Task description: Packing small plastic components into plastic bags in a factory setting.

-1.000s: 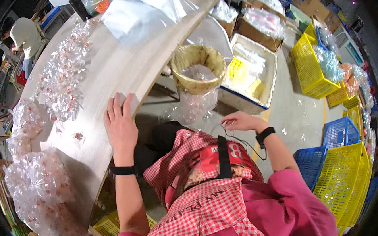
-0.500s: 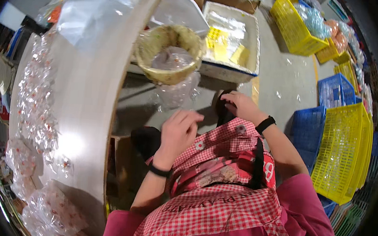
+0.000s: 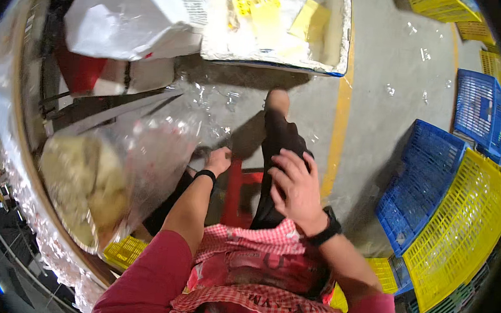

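Left hand (image 3: 219,161) dropped beside clear bag (image 3: 145,148).

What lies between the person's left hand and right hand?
In the head view, the red seat shows between the left hand and right hand.

Head-worn fisheye, steeply downward, close.

Left hand (image 3: 219,160) dips behind the clear crinkled plastic bag (image 3: 163,149), fingers lost to view, grip unreadable. The pale lumpy contents (image 3: 83,184) are a blur. The white foam box with yellow pieces (image 3: 330,39) is cut off at the top edge.
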The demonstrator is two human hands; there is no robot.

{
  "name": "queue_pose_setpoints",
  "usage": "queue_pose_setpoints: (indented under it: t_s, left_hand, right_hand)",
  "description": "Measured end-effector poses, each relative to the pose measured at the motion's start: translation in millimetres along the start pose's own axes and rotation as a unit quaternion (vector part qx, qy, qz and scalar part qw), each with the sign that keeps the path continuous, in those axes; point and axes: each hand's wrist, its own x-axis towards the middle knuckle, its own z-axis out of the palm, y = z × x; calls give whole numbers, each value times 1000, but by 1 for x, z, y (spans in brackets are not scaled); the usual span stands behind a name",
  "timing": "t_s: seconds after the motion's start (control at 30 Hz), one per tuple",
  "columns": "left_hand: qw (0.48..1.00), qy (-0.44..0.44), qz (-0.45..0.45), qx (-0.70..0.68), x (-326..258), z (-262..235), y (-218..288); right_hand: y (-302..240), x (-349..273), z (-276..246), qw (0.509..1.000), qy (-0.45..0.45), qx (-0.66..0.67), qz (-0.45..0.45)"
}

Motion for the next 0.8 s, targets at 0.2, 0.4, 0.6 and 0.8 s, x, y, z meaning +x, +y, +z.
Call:
queue_pose_setpoints:
  t_s: [0.2, 0.4, 0.6, 0.8]
  left_hand:
    - [981, 8, -194, -9, 66, 24, -28]
    - [969, 26, -234, -69, 150, 89, -76]
    - [858, 214, -227, -408, 231, 123, -182]
    - [864, 175, -354, -311, 251, 193, -86]
  right_hand:
    - [31, 7, -8, 995, -35, 78, 51]
    - [44, 5, -15, 986, -121, 83, 81]
    - [60, 41, -40, 943, -239, -98, -209]
    - [62, 26, -40, 896, -307, -211, -241]
